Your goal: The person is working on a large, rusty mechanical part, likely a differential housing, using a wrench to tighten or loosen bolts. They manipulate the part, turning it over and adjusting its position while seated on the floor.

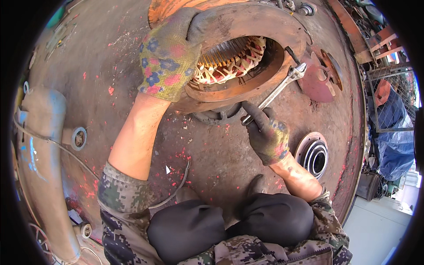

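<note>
My left hand (168,59), in a floral-patterned work glove, is closed over the rim of a large rusty motor housing (247,22). Inside the housing show a slotted core and a laced winding (227,70). My right hand (267,132), also gloved, is closed on the shank of a steel wrench (278,90), which slants up to the right. The wrench's head is just below a dark bolt or rod (292,55) on the housing's right rim; whether they touch I cannot tell.
Reddish plates (319,90) lie right of the housing, a ringed flange (302,154) beside my right forearm. A long grey cylinder with wheels (46,172) and a cable run along the left. A metal cage with blue tarp (393,141) stands at the right; orange metal is behind the housing.
</note>
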The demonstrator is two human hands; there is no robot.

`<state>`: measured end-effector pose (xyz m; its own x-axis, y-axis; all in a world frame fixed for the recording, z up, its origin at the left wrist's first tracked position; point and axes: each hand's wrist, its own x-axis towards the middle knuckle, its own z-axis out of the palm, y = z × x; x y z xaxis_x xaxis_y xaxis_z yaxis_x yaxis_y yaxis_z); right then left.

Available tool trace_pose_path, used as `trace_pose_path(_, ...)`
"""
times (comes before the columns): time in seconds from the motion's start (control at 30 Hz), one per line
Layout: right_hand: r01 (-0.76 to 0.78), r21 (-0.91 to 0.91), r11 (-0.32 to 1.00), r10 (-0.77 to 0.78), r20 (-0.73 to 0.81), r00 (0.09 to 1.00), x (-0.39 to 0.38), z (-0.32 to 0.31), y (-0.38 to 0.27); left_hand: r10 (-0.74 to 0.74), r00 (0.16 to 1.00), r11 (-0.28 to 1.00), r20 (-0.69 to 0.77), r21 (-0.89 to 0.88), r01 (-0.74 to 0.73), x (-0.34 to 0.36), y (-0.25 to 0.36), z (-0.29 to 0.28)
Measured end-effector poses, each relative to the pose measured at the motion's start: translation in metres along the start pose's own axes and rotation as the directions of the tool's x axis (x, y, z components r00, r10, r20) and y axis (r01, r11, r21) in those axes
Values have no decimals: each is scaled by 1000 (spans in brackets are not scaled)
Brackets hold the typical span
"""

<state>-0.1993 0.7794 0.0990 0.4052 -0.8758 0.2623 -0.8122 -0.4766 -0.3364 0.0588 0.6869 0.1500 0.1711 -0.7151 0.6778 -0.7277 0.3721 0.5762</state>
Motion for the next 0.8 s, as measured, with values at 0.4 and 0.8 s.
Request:
trace_pose_path(0.4, 246, -345, 906, -393, -466, 793, 164, -117, -21, 199, 951, 975, -239, -50, -216, -9, -10, -5)
trace_pose_path(0.8, 293, 67, 954, -200, -583, 787, 146, -153, 164, -278, 939, 959, -204, -117, 258, -29, 1, 12)
